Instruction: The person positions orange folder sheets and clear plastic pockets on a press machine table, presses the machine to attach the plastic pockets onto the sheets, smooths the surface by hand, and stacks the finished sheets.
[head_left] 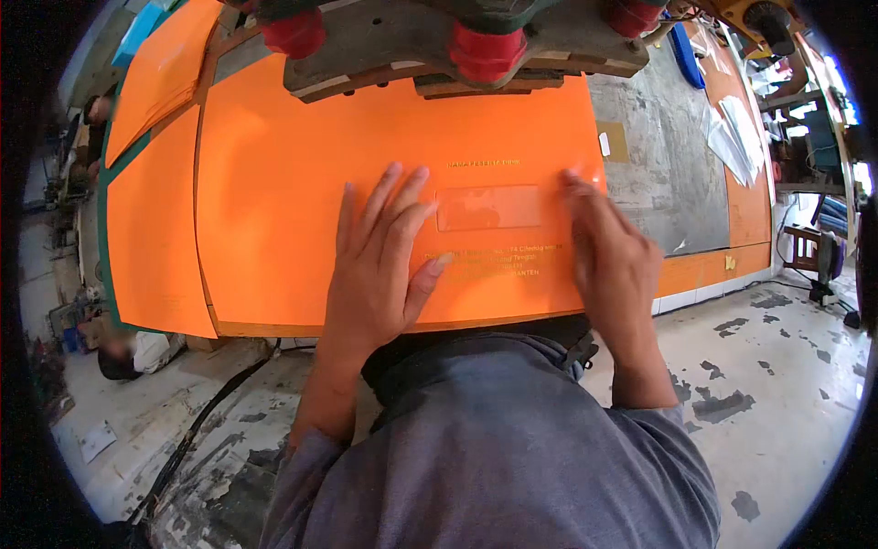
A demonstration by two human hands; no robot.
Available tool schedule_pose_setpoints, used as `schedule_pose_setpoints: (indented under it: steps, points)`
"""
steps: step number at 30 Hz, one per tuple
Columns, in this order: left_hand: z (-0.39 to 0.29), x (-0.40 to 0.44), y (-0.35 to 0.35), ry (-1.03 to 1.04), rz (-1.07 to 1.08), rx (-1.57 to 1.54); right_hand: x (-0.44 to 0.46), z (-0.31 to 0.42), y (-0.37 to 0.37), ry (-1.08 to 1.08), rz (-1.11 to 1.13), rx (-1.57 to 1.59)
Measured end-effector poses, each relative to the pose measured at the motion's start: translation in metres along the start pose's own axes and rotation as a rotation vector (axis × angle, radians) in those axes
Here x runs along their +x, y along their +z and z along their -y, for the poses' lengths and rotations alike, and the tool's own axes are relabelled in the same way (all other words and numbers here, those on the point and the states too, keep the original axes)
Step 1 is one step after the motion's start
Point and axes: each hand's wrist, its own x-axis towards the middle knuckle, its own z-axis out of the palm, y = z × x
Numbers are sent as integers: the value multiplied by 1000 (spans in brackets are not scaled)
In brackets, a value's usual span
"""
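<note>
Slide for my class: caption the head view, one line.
Left hand spread over an orange sheet with gold lettering, right hand at its edge.

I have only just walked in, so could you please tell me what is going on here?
A person has a large orange sheet lying flat in front of them. The left hand, fingers spread, is just left of the sheet's rectangular panel; the right hand is at the sheet's right edge. Gold lettering shows above and below the panel.
</note>
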Motion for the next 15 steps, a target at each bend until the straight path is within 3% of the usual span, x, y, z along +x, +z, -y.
schedule_pose_setpoints:
  steps: [1, 3, 6, 8, 15]
  points:
    - [-2, 2, -1, -22, 14, 53, 0, -7, 0, -16, -125, 3]
    - [-4, 4, 0, -27, 30, 110, 2, -10, -3, 26, -162, 20]
    - [-6, 5, 3, -30, 55, 180, 5, -4, -3, 35, -125, 82]
    - [-5, 5, 4, -28, 63, 195, 5, -4, 4, -72, -23, -3]
    - [-2, 1, 2, -11, 57, 133, 3, -6, 12, -92, -6, -48]
